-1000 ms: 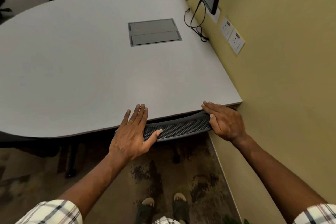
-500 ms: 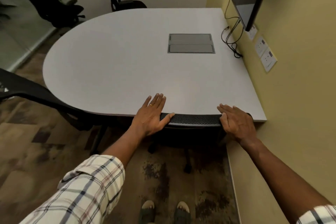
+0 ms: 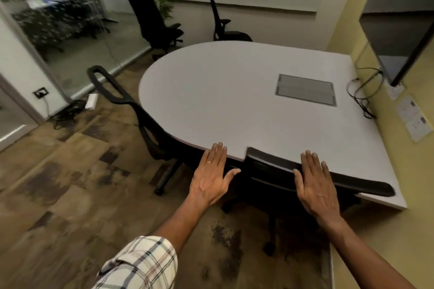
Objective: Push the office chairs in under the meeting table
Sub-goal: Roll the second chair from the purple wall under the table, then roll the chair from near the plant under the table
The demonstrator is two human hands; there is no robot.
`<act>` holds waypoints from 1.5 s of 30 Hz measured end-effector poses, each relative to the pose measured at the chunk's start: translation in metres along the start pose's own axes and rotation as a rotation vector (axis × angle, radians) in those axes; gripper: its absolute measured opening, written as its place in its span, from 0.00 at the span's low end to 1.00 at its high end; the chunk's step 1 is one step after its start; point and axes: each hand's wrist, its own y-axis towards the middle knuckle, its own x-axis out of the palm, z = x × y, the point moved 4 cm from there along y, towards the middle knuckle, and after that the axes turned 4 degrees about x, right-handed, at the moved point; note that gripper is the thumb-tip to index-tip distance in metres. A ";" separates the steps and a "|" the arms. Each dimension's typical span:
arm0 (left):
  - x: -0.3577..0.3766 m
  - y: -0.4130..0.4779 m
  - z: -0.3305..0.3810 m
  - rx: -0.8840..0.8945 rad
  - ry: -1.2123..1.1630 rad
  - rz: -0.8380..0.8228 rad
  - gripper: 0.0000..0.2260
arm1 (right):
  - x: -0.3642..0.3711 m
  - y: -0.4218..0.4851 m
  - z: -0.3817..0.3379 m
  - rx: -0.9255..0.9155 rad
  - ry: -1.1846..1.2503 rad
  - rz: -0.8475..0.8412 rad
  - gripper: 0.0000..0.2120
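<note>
Flat and straight-fingered, gripping nothing: right hand (image 3: pixel 314 183) laid on the backrest of the near chair (image 3: pixel 361 184), lower right of frame; left hand (image 3: pixel 211 178) at the tabletop (image 3: pixel 223 101) edge just beside. Seems tucked home. Press evenly, keeping castors rolling straight; then take the second chair (image 3: pixel 152 138), left of centre.

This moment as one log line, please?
near chair: tucked under meeting table | left hand: open, beside backrest | right hand: open, over backrest
</note>
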 end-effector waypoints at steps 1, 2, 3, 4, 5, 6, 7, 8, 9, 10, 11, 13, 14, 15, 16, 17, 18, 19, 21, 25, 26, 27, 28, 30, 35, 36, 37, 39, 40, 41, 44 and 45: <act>-0.006 -0.013 -0.017 -0.028 0.004 0.007 0.39 | 0.001 -0.002 -0.019 -0.019 0.010 -0.009 0.31; -0.014 -0.028 -0.037 -0.059 0.010 0.018 0.39 | 0.002 -0.002 -0.042 -0.043 0.016 -0.014 0.31; -0.020 -0.039 -0.053 -0.085 0.013 0.030 0.40 | 0.005 -0.001 -0.060 -0.058 0.020 -0.021 0.31; -0.026 -0.051 -0.068 -0.117 0.014 0.044 0.41 | 0.006 -0.001 -0.077 -0.073 0.028 -0.025 0.32; -0.033 -0.068 -0.088 -0.161 0.015 0.064 0.41 | 0.007 0.000 -0.102 -0.101 0.040 -0.026 0.32; -0.039 -0.084 -0.106 -0.207 0.011 0.082 0.42 | 0.009 0.000 -0.127 -0.124 0.055 -0.035 0.33; -0.043 -0.101 -0.124 -0.253 0.003 0.094 0.42 | 0.010 0.000 -0.150 -0.149 0.071 -0.040 0.33; -0.047 -0.118 -0.142 -0.295 0.003 0.107 0.42 | 0.012 0.001 -0.176 -0.180 0.092 -0.046 0.33; -0.047 -0.128 -0.152 -0.319 0.001 0.109 0.42 | 0.014 -0.001 -0.192 -0.193 0.099 -0.062 0.33; -0.049 -0.141 -0.164 -0.351 0.015 0.111 0.42 | 0.016 -0.001 -0.213 -0.215 0.105 -0.067 0.33; -0.053 -0.153 -0.177 -0.373 0.031 0.113 0.43 | 0.020 -0.001 -0.235 -0.240 0.121 -0.074 0.33; -0.057 -0.165 -0.195 -0.403 0.029 0.110 0.43 | 0.024 -0.004 -0.264 -0.271 0.131 -0.093 0.32; -0.063 -0.176 -0.207 -0.419 0.038 0.114 0.42 | 0.026 -0.005 -0.285 -0.289 0.150 -0.105 0.31; -0.064 -0.178 -0.211 -0.423 0.040 0.120 0.42 | 0.025 -0.007 -0.292 -0.293 0.151 -0.116 0.30; -0.068 -0.196 -0.234 -0.474 0.053 0.139 0.42 | 0.027 -0.008 -0.327 -0.338 0.157 -0.132 0.30; -0.077 -0.213 -0.256 -0.517 0.065 0.158 0.41 | 0.030 -0.007 -0.361 -0.389 0.165 -0.141 0.30; -0.082 -0.215 -0.261 -0.521 0.082 0.160 0.41 | 0.030 -0.007 -0.372 -0.419 0.150 -0.128 0.30; -0.088 -0.226 -0.281 -0.557 0.100 0.164 0.41 | 0.031 -0.003 -0.404 -0.472 0.144 -0.113 0.29; -0.104 -0.234 -0.301 -0.576 0.106 0.203 0.40 | 0.031 0.004 -0.443 -0.543 0.147 -0.094 0.29; -0.116 -0.244 -0.355 -0.653 0.139 0.194 0.39 | 0.044 0.030 -0.524 -0.679 0.185 -0.095 0.28; -0.116 -0.248 -0.386 -0.714 0.140 0.199 0.38 | 0.063 0.045 -0.566 -0.737 0.201 -0.136 0.29; -0.121 -0.248 -0.409 -0.740 0.156 0.215 0.38 | 0.073 0.058 -0.597 -0.772 0.201 -0.139 0.29; -0.125 -0.249 -0.422 -0.751 0.160 0.218 0.38 | 0.074 0.064 -0.615 -0.799 0.219 -0.134 0.29; -0.134 -0.246 -0.452 -0.801 0.152 0.215 0.38 | 0.083 0.084 -0.658 -0.840 0.235 -0.168 0.31; -0.160 -0.227 -0.527 -0.878 0.221 0.224 0.37 | 0.091 0.128 -0.739 -0.897 0.267 -0.180 0.29; -0.164 -0.222 -0.540 -0.898 0.237 0.241 0.37 | 0.095 0.137 -0.753 -0.912 0.272 -0.172 0.29; -0.166 -0.217 -0.554 -0.913 0.246 0.243 0.37 | 0.101 0.147 -0.769 -0.926 0.273 -0.167 0.29; -0.170 -0.211 -0.569 -0.908 0.250 0.232 0.37 | 0.101 0.157 -0.787 -0.935 0.272 -0.155 0.29; -0.170 -0.209 -0.581 -0.920 0.250 0.231 0.37 | 0.105 0.163 -0.798 -0.934 0.269 -0.149 0.29; -0.170 -0.204 -0.598 -0.935 0.253 0.236 0.37 | 0.110 0.171 -0.814 -0.936 0.267 -0.137 0.28; -0.175 -0.192 -0.643 -0.930 0.240 0.253 0.36 | 0.122 0.193 -0.855 -0.932 0.250 -0.131 0.29; -0.176 -0.187 -0.659 -0.920 0.232 0.254 0.36 | 0.127 0.201 -0.869 -0.926 0.239 -0.131 0.29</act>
